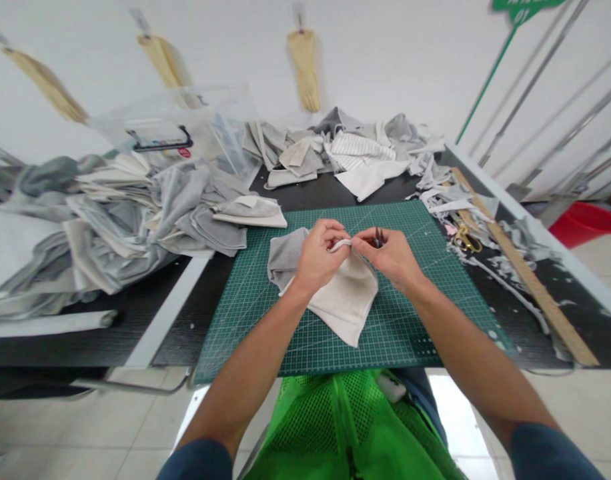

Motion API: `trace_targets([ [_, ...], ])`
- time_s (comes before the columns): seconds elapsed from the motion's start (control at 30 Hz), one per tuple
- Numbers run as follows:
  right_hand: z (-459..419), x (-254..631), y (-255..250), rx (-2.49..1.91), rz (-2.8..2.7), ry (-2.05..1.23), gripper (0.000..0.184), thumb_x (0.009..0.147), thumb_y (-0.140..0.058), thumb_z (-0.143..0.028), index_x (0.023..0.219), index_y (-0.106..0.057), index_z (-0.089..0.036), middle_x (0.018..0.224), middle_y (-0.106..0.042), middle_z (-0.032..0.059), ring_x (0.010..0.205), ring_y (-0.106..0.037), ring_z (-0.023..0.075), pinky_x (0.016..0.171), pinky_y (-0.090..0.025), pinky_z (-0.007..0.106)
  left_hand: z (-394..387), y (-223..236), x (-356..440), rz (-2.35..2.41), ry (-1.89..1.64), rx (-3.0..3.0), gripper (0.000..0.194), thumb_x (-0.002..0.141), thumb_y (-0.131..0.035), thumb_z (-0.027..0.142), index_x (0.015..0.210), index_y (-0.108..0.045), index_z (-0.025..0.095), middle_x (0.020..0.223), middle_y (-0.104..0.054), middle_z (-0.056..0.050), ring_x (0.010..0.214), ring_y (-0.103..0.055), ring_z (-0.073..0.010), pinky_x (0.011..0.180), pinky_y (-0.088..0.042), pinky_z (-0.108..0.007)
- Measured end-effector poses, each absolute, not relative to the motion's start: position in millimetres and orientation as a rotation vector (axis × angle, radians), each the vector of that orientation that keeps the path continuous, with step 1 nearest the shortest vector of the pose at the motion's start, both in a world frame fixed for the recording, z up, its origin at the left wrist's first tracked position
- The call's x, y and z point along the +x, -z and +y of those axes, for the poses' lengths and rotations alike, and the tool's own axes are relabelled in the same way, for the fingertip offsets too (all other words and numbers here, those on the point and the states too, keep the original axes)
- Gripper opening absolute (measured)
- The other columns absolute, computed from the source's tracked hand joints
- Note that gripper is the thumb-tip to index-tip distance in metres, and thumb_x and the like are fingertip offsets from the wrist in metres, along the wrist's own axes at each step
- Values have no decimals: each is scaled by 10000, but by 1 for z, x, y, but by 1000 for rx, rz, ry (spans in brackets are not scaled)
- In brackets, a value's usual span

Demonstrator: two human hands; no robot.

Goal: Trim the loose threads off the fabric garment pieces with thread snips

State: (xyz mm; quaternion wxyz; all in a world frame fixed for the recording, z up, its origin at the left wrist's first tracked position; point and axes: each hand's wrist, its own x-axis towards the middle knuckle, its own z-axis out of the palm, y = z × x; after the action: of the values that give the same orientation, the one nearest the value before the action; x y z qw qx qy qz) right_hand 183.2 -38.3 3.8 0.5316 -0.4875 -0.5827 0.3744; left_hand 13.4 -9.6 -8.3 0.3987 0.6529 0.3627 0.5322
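Note:
Both my hands meet over the cutting mat point(255, 320) and pinch the edge of a piece of cloth point(343, 300), cream on one side and grey on the other. My left hand point(323, 253) grips a folded strip of its rim between thumb and fingers. Close beside it, the fingertips of my right hand point(385, 253) press on the same edge. A small dark pointed tool point(379, 237), perhaps snips, is tucked in the right hand, mostly hidden by the fingers. The cloth's lower corner hangs down onto the mat.
A large pile of grey and cream cloth point(185, 200) lies at the left, near a clear plastic box point(160, 127). More cloth pieces point(355, 150) lie at the back. At right are a wooden ruler point(530, 287), gold-handled scissors point(466, 240) and fabric scraps point(515, 243).

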Motion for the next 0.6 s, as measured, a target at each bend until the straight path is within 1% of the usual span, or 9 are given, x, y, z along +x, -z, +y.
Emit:
trace_targets([
  [0.13,-38,179,0,-1192,-1387,-710,240,820,-781,-429,819,-765,-190,770,-713,28,666,-580,153,606,-460,287,-13,9,16,967,-1353,1702,328,786,-749,203,1069,-587,237,894,-707,-2,800,-669,-143,720,-484,-272],
  [0.2,-37,180,-1,-1174,-1351,-654,283,866,-738,-475,810,-749,-197,732,-681,14,646,-556,146,601,-452,286,-13,9,16,977,-1357,1682,334,773,-773,215,1057,-598,235,872,-689,5,768,-646,-136,700,-477,-269],
  [0.27,-37,183,-3,-1156,-1324,-662,370,925,-659,-541,810,-727,-197,691,-639,7,614,-523,138,580,-433,283,-11,8,15,970,-1370,1652,346,753,-805,232,1038,-609,229,858,-677,6,761,-633,-136,700,-479,-271],
  [0.33,-35,187,-6,-1153,-1380,-685,388,931,-645,-571,907,-733,-194,742,-655,12,630,-523,138,588,-431,280,-7,7,12,951,-1380,1632,325,757,-818,266,1010,-620,221,845,-671,3,757,-626,-137,697,-477,-272],
  [0.4,-35,189,-7,-1157,-1536,-695,406,862,-736,-554,1057,-731,-198,865,-699,22,692,-549,144,624,-445,280,-5,5,8,924,-1369,1627,301,772,-821,313,981,-627,216,824,-668,2,739,-620,-137,681,-471,-268],
  [0.43,-35,190,-8,-1159,-1629,-694,424,823,-780,-534,1081,-727,-202,895,-706,21,712,-553,146,639,-445,280,-4,3,6,912,-1361,1629,298,779,-820,337,970,-629,214,811,-667,2,726,-616,-136,670,-466,-266],
  [0.47,-35,190,-8,-1162,-1709,-692,403,804,-800,-516,1047,-729,-202,874,-699,15,709,-544,144,640,-434,279,-4,1,4,901,-1355,1629,298,788,-816,362,966,-630,212,799,-668,1,712,-612,-135,660,-461,-263],
  [0.53,-36,189,-8,-1157,-1769,-703,313,835,-769,-500,873,-708,-195,743,-636,-9,660,-499,134,616,-397,276,-5,-2,-1,872,-1338,1635,311,811,-795,404,993,-630,213,792,-679,-5,696,-611,-136,651,-457,-263],
  [0.6,-36,189,-6,-1106,-1701,-751,331,886,-707,-505,776,-656,-197,671,-566,-23,628,-464,127,593,-373,269,-5,-5,-5,831,-1294,1681,378,806,-792,409,1089,-629,220,830,-706,-16,729,-636,-153,669,-468,-270],
])
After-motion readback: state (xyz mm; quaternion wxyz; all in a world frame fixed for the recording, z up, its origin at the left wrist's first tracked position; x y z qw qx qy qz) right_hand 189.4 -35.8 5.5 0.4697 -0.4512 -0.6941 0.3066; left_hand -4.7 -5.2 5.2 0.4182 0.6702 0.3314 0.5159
